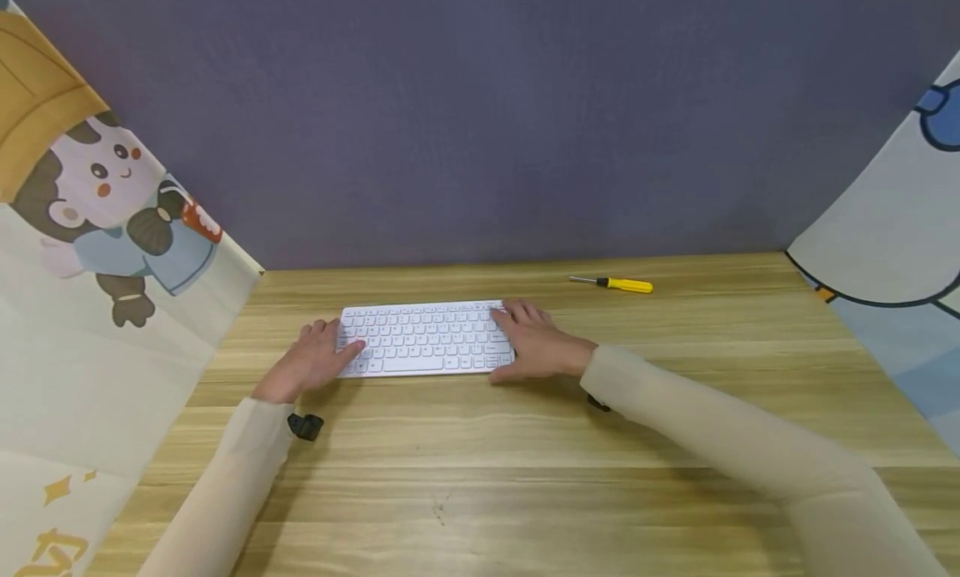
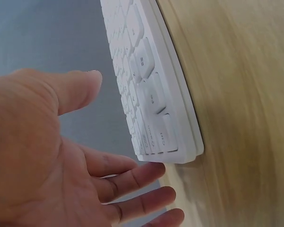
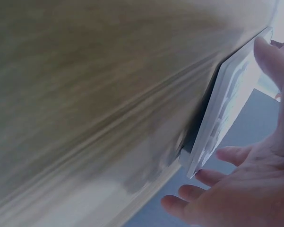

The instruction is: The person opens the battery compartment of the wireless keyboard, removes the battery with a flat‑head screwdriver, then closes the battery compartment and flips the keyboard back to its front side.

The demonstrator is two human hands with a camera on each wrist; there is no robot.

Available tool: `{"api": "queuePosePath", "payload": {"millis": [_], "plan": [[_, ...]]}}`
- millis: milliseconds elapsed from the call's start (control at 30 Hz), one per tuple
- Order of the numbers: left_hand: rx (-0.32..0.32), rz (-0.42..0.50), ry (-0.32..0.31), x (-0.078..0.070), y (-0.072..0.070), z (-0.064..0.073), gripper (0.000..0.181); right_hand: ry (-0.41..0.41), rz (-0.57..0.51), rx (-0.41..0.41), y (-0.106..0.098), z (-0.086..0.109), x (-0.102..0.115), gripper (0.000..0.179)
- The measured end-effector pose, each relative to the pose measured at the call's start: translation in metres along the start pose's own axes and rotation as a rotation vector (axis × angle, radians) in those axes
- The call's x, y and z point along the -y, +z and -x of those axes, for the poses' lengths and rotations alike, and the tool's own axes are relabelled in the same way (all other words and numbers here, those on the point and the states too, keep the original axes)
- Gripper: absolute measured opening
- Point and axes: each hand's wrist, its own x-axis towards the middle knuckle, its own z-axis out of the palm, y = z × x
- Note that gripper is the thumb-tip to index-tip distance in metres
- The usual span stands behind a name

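A white keyboard (image 1: 426,339) lies on the wooden table, its long side running left to right. At its left end is my left hand (image 1: 309,360), thumb reaching over the keys and fingers beside the short edge. The left wrist view shows this thumb (image 2: 80,90) apart from the keys, with a fingertip close to the keyboard's corner (image 2: 179,153). Around the right end my right hand (image 1: 536,343) is spread, thumb by the front corner and fingers toward the back corner. In the right wrist view its fingers (image 3: 212,177) are loosely extended at the keyboard's edge (image 3: 212,123); exact contact is hard to tell.
A screwdriver (image 1: 618,284) with a yellow handle lies at the back right of the table (image 1: 420,477). Behind the table rises a dark grey-blue panel (image 1: 480,127). Printed cartoon cloths hang at the left (image 1: 112,252) and right (image 1: 877,227).
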Motion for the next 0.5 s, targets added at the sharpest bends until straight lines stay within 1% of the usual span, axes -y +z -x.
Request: {"api": "queuePosePath", "payload": {"millis": [333, 500], "plan": [[0.036, 0.085, -0.010, 0.003, 0.000, -0.002, 0.071, 0.033, 0.020, -0.008, 0.003, -0.011, 0.008, 0.113], [0.025, 0.092, 0.005, 0.003, 0.000, -0.003, 0.067, 0.044, 0.029, -0.017, 0.004, -0.015, 0.011, 0.116]]}}
